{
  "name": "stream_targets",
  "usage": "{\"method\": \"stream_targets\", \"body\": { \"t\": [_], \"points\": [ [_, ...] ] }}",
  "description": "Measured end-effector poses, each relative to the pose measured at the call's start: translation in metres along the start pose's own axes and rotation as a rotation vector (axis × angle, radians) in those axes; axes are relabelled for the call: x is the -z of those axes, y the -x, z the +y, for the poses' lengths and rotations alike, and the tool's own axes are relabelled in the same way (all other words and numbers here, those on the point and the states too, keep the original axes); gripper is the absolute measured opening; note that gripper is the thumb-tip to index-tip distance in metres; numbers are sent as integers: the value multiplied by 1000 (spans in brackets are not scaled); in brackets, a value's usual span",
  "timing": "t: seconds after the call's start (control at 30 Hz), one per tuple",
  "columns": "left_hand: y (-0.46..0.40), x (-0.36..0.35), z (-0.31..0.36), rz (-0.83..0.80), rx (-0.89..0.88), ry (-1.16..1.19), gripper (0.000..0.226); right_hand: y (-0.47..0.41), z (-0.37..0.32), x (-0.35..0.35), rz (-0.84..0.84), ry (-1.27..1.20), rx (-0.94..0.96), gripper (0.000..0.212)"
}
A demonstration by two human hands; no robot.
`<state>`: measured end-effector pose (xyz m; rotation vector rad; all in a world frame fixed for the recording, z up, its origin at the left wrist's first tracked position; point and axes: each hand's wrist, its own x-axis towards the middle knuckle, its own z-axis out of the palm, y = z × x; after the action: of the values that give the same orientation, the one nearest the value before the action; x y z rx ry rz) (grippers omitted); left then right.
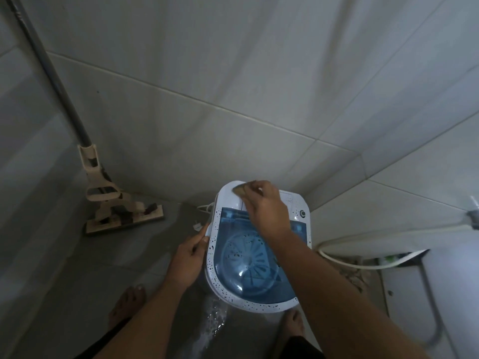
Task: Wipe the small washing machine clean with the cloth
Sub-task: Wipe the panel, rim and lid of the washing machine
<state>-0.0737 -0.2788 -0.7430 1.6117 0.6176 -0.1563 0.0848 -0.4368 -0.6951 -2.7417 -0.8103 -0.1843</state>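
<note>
Standing white washing machine (259, 244), dark-speckled rim, translucent blue lid (255, 268), brown cloth (239, 189) on top.

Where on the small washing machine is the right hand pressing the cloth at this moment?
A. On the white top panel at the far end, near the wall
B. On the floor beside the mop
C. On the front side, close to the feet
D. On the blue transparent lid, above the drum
A: the right hand holds the cloth on the white far panel of the washing machine, beyond the blue lid, while the left hand steadies the machine's left rim.
</note>
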Motion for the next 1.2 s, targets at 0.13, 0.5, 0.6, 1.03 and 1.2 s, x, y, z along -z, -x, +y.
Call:
{"method": "stream_targets", "body": {
  "t": [0.13, 0.5, 0.6, 1.03, 1.2],
  "points": [
    [1, 0, 0, 0, -1, 8, 36, 39, -4, -1, -111, -28, 134, 33],
    [-2, 0, -6, -17, -1, -7, 35, -13, 19, 12, -34, 16, -15, 44],
    [-4, -1, -6, -18, 2, -2, 35, 8, 10, 8, -22, 98, 16, 30],
    [-3, 0, -5, -31, 6, -6, 37, -33, 5, 38, -147, 88, -143, 30],
    [1, 0, 3, -18, -13, 22, 36, 9, -11, 26, -214, 86, -3, 30]
  ]
}}
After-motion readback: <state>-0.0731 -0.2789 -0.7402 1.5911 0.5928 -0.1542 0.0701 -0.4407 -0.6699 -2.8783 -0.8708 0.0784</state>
